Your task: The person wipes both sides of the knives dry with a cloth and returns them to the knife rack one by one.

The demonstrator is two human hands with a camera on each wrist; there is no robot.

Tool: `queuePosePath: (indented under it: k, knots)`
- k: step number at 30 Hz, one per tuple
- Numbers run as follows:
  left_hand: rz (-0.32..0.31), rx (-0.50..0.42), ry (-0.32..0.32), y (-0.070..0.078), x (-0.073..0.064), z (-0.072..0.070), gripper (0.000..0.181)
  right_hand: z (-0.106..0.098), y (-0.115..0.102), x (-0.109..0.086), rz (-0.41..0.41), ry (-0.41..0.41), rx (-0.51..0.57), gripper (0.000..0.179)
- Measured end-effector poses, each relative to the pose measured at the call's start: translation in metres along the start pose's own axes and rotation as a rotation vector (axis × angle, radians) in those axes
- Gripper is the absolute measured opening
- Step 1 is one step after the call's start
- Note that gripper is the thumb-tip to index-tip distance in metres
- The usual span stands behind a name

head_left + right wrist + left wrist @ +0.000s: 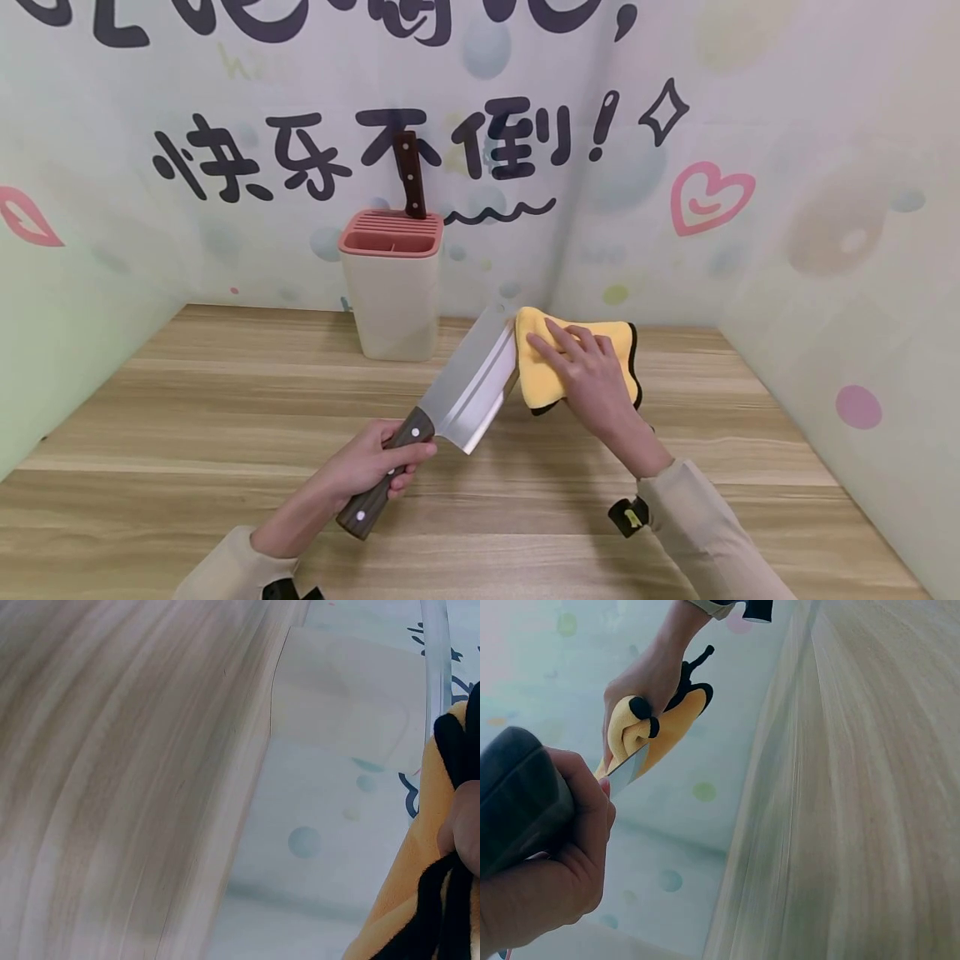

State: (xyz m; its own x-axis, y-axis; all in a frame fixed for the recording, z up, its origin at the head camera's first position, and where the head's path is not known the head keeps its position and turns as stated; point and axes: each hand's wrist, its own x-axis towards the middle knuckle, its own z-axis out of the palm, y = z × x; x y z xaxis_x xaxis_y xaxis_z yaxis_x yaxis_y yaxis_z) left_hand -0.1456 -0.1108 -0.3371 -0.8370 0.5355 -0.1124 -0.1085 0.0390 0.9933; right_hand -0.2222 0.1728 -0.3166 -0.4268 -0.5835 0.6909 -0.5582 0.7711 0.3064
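Observation:
My left hand (363, 462) grips the dark wooden handle of a cleaver (468, 379), thumb along its upper side. The broad steel blade points up and away to the right, tilted above the table. At its far end my right hand (596, 383) holds a yellow cloth (538, 379) with black edging, fingers spread over its top. The cloth overlaps the blade's right edge near the tip. In the left wrist view the cloth (675, 731) is folded round the blade's end, and the handle butt (517, 802) looms close. The right wrist view shows bunched cloth (405, 892) by the thumb.
A white knife block (396, 308) with a pink slotted top stands at the back of the wooden table (187, 417). One dark-handled knife (409, 175) is upright in it. Printed walls enclose the table at the back and both sides.

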Motion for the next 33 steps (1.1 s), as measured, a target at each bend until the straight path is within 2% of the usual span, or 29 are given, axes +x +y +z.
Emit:
queuePosePath:
  k: [5,13,21,33]
  knots:
    - [0.002,-0.002,-0.002,0.000,0.000,0.000,0.022,0.000,0.001,-0.001,0.003,0.016,0.002,0.050]
    - [0.000,0.006,-0.003,0.000,0.000,0.000,0.023,-0.002,-0.004,0.000,-0.058,0.046,-0.039,0.042]
    - [0.006,0.031,0.008,0.001,0.001,0.001,0.023,-0.007,-0.013,0.001,-0.115,0.024,-0.065,0.044]
    - [-0.003,0.011,0.019,0.000,0.005,0.002,0.025,-0.012,-0.032,0.001,-0.200,0.008,-0.066,0.047]
